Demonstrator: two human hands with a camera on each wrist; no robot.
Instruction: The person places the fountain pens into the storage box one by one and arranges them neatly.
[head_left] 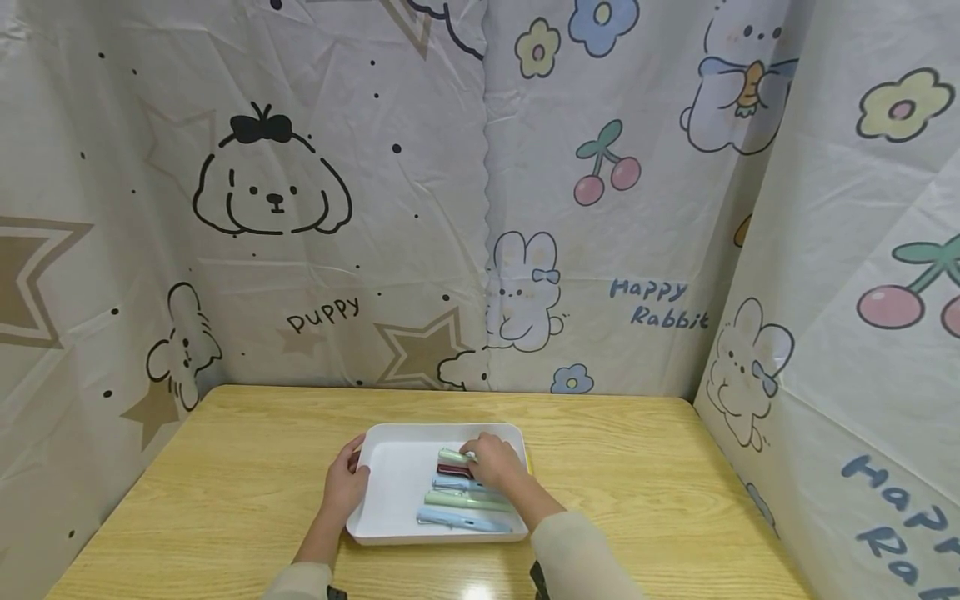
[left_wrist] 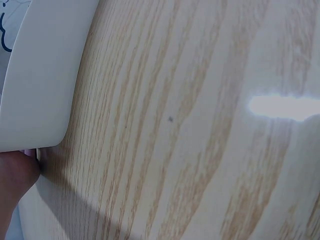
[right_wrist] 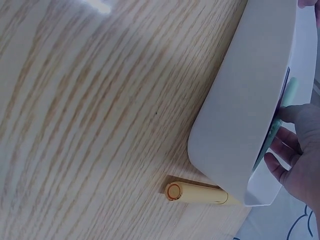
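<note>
A white tray (head_left: 392, 500) lies on the table, and my left hand (head_left: 345, 487) grips its left edge. In the left wrist view that hand (left_wrist: 17, 172) shows only partly, against the tray's corner. My right hand (head_left: 493, 461) is over the tray's right side, pinching a light green pen (right_wrist: 291, 92) between thumb and fingers. Below this pen in the head view lie a dark red pen (head_left: 452, 472), a light blue pen (head_left: 452, 483), a green pen (head_left: 463, 500) and another light blue pen (head_left: 461, 521), roughly parallel. The hand hides some of their right ends.
A yellow pen (right_wrist: 200, 193) rests on the wooden table (head_left: 637, 500) just outside the tray's right side. Patterned cloth (head_left: 420, 208) hangs behind the table and along both sides.
</note>
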